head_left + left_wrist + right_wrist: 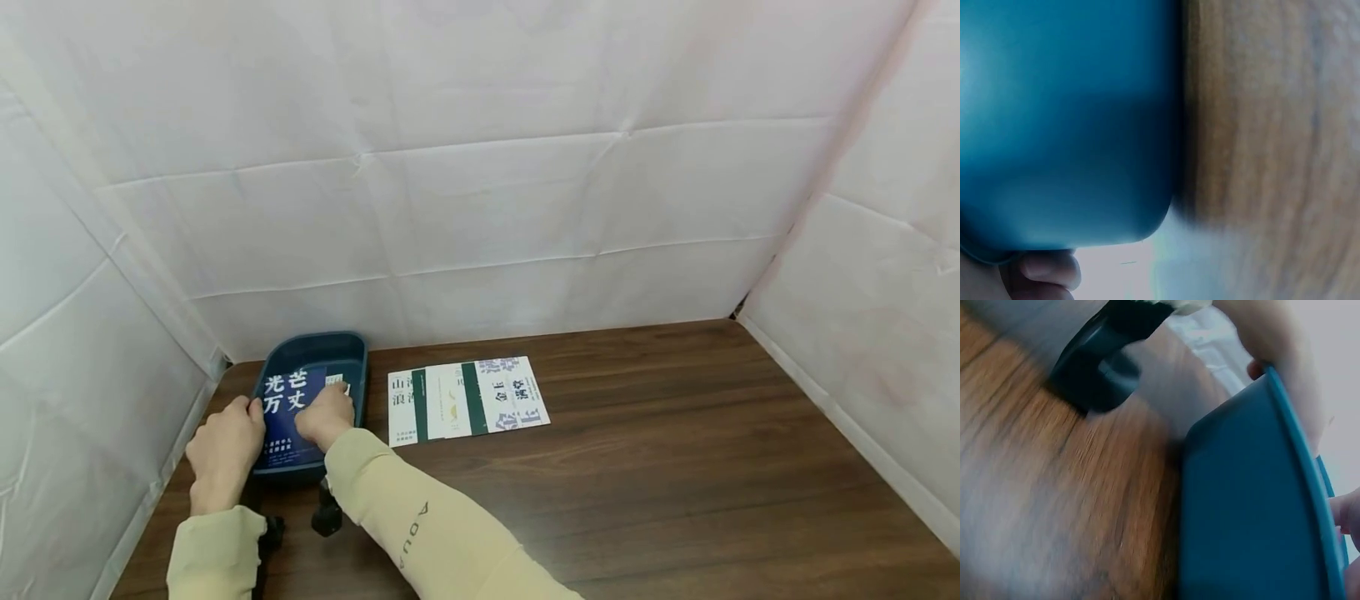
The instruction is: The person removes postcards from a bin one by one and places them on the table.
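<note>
A dark teal tray [347, 343] stands at the left of the table, with a blue printed card [288, 421] with white characters lying in it. My left hand [227, 446] grips the tray's left rim; in the left wrist view its curled fingers [1050, 270] show by the tray wall. Over the right part of the card is my right hand [327, 414], inside the tray, its fingers bent. I cannot tell whether it pinches the card or rests on it. In the right wrist view, fingers [1350, 515] show just past the rim.
Several white and green printed cards [442, 404] lie overlapped in a row to the right of the tray. White cloth walls [525, 208] enclose the wooden table [637, 467] at the back and sides. A black strap piece [327, 510] hangs under the right wrist.
</note>
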Tool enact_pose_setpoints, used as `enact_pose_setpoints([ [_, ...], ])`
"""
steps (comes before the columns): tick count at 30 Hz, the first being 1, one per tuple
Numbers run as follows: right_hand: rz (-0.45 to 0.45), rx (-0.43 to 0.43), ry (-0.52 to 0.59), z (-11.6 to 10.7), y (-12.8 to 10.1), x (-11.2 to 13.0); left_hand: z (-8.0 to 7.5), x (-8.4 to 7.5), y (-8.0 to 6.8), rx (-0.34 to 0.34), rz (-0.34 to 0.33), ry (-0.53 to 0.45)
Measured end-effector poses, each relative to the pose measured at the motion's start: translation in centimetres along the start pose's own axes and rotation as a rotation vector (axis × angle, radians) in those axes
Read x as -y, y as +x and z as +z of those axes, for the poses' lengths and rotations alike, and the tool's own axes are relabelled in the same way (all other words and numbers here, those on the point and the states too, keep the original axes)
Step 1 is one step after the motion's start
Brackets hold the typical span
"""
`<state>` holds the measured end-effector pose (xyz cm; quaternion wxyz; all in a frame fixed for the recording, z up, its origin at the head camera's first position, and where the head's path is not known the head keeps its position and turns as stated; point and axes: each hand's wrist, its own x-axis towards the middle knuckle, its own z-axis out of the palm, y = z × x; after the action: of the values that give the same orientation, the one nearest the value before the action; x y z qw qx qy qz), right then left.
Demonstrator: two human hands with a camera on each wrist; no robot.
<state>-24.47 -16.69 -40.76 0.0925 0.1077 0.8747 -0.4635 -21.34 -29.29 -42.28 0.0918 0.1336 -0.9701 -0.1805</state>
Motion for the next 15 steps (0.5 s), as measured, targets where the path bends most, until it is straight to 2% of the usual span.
enact_pose_setpoints([
  [4,-0.065,-0.025,-0.124,0.0,0.2,0.1,0.1,-0.1,0.0,0.002,0.005,-0.004],
  [7,-0.122,-0.031,-0.164,-0.3,0.2,0.2,0.0,-0.2,-0.1,0.001,0.01,-0.008],
  [10,-0.178,-0.009,-0.156,-0.8,0.0,0.5,-0.1,-0.2,-0.1,-0.006,0.018,-0.009],
  [15,-0.219,0.066,-0.123,-2.0,-0.2,1.3,-0.3,-0.1,-0.2,-0.008,0.01,-0.004],
])
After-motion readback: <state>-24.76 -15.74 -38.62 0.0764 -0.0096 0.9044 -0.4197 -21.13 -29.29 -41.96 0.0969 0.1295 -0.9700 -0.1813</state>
